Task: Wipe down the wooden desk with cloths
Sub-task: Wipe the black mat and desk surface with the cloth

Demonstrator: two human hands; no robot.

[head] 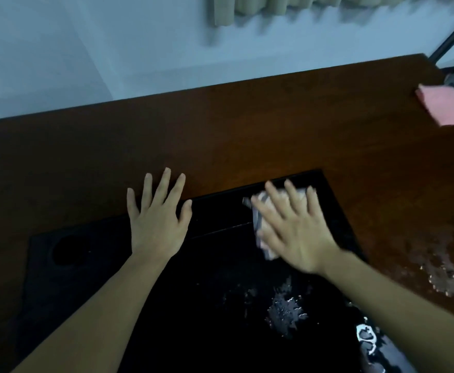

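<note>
Wooden desk; right hand presses cloth.

Reddish-brown desk, black inset, pink cloths

The wooden desk is a dark reddish brown with faint grain; the panel in the lower centre is glossy black, flecked with silvery wet patches. The cloth at centre right is pale pink with greyish edges, blurred. A second cloth at the right edge is plain pink. The wall above is pale blue-grey, the curtain at the top beige.
</note>
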